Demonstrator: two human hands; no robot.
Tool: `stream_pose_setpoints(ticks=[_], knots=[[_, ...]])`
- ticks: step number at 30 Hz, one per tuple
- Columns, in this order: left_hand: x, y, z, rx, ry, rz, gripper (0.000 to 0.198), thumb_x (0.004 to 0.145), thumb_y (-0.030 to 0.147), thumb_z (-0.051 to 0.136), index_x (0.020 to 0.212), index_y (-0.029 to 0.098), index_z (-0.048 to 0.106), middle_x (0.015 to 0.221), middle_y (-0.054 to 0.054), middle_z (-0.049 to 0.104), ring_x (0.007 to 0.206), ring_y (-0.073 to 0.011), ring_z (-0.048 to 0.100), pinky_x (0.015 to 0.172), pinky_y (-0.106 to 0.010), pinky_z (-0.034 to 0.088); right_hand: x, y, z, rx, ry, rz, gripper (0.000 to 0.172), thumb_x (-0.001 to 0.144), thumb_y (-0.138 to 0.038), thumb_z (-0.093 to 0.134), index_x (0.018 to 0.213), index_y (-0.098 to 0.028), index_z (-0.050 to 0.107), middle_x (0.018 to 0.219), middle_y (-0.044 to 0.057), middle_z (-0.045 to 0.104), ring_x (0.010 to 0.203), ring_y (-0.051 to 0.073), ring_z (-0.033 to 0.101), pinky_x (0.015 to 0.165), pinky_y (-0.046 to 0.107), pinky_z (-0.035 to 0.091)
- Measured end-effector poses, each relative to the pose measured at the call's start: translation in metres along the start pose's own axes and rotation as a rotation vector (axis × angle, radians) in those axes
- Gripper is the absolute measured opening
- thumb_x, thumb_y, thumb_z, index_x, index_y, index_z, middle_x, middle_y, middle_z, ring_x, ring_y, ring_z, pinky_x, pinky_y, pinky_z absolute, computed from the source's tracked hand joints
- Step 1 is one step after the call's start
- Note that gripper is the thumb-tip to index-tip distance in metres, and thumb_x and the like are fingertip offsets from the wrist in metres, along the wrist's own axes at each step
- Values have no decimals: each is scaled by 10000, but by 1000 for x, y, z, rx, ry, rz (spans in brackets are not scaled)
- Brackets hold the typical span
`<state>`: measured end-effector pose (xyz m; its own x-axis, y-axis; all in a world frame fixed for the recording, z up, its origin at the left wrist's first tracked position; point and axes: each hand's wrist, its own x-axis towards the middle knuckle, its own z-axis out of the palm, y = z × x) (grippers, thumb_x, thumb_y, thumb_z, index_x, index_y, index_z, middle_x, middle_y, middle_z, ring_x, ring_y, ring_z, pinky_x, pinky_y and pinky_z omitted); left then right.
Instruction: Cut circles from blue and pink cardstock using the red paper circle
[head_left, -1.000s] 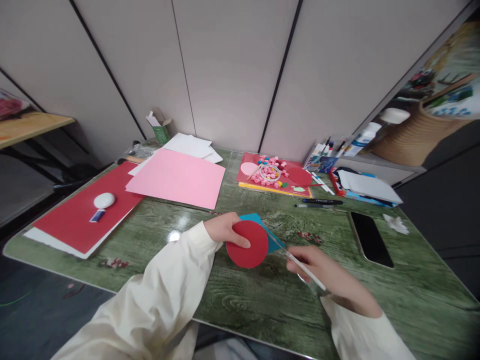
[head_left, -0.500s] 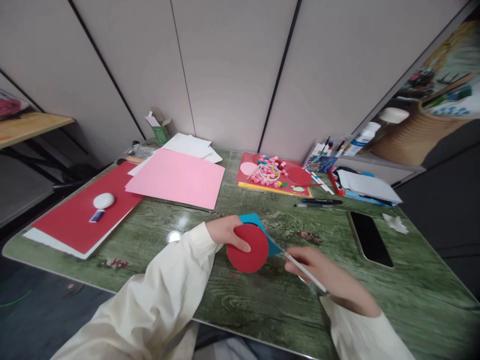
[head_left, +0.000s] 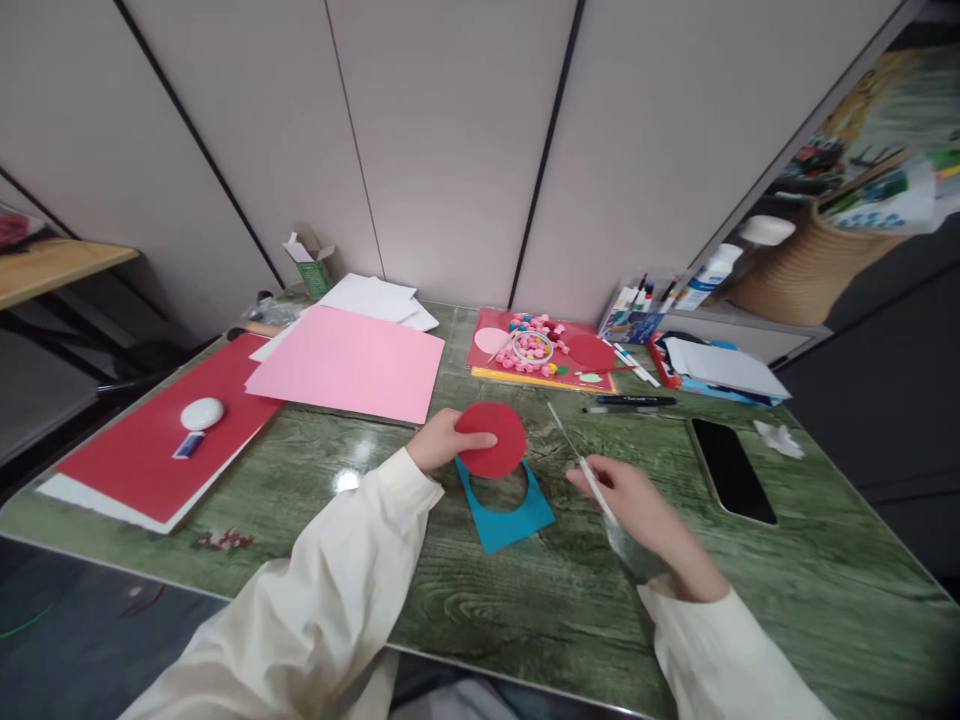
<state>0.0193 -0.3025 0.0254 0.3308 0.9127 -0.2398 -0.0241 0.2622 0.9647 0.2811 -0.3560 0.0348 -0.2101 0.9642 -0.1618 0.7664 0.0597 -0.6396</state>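
My left hand [head_left: 444, 440] is closed on a red paper disc [head_left: 501, 440], thumb across its face. Just below the disc is a blue paper piece [head_left: 499, 530] with a large round opening; the disc covers its upper part, and I cannot tell whether my fingers also hold it. To the right, my right hand [head_left: 626, 500] grips a slim, white-handled cutting tool [head_left: 596, 488] with a thin blade. The blade points up and away, apart from the paper. Whether it is scissors or a knife is unclear.
Pink sheets [head_left: 352, 360] and a red sheet [head_left: 165, 440] bearing a white oval object [head_left: 202, 414] lie left. Behind are a red tray-like sheet of small pink pieces [head_left: 525, 350] and dark pens [head_left: 630, 402]. A phone [head_left: 731, 470] lies right.
The blade has come away from the blue paper, which now shows below the disc with a round opening. My left hand has moved slightly up and away with the disc.
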Motion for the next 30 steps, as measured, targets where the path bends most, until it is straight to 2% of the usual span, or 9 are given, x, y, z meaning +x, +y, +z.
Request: stream_pose_setpoints(ticks=[3, 7, 10, 12, 18, 22, 25, 26, 30], knots=[[7, -4, -2, -87, 184, 60, 378, 532, 333, 760, 792, 66, 702, 758, -111, 711, 687, -212, 644, 676, -313, 496, 5, 1, 19, -227, 108, -15, 337, 770, -491, 506, 624, -195, 440, 548, -21, 497, 514, 124, 430, 520, 238, 264], [10, -6, -3, -175, 336, 154, 493, 614, 394, 702, 986, 77, 641, 945, -125, 688, 807, -216, 642, 722, -321, 500, 5, -10, 48, -376, 134, -37, 240, 727, -405, 592, 720, -205, 460, 699, 17, 577, 639, 167, 523, 556, 242, 272], [9, -5, -2, -238, 381, 203, 513, 610, 400, 704, 997, 70, 635, 975, -137, 678, 846, -227, 636, 752, -340, 500, 3, -19, 61, -421, 171, -97, 180, 716, -299, 606, 792, -205, 472, 814, 42, 595, 793, 206, 542, 652, 261, 295], [9, -5, 0, -268, 392, 223, 496, 582, 393, 724, 956, 74, 655, 953, -132, 685, 839, -230, 637, 757, -345, 498, 4, -21, 64, -393, 166, -98, 137, 718, -229, 580, 797, -203, 471, 839, 48, 595, 823, 212, 539, 671, 268, 290], [7, -4, 2, -251, 409, 233, 445, 568, 378, 735, 900, 89, 676, 899, -110, 697, 790, -212, 636, 704, -314, 502, 12, -11, 62, -177, 53, -78, 80, 733, -178, 513, 748, -201, 438, 687, 12, 571, 627, 158, 528, 557, 233, 289], [7, -3, -2, -224, 438, 239, 433, 596, 383, 716, 917, 97, 668, 867, -92, 697, 732, -182, 627, 635, -272, 493, 15, -2, 33, -87, 82, -79, 139, 743, -275, 533, 748, -201, 416, 671, -8, 544, 590, 135, 489, 554, 227, 349], [8, -3, -5, -206, 467, 238, 445, 602, 406, 703, 917, 95, 664, 814, -80, 697, 671, -169, 615, 572, -254, 478, 17, 7, -9, 217, 341, -135, 205, 728, -325, 571, 766, -195, 417, 752, 10, 538, 639, 137, 495, 601, 249, 396], [8, -2, -5, -200, 472, 239, 446, 600, 411, 702, 913, 95, 664, 811, -78, 696, 667, -167, 613, 563, -248, 473, 19, 12, -25, 250, 448, -129, 227, 718, -341, 588, 774, -195, 424, 778, 17, 542, 636, 136, 495, 602, 255, 399], [8, -3, -4, -167, 465, 230, 437, 587, 417, 706, 872, 88, 671, 733, -61, 687, 578, -135, 578, 481, -215, 422, 41, 41, -90, 165, 987, -59, 271, 672, -362, 634, 800, -182, 477, 844, 80, 586, 705, 175, 531, 633, 286, 402]])
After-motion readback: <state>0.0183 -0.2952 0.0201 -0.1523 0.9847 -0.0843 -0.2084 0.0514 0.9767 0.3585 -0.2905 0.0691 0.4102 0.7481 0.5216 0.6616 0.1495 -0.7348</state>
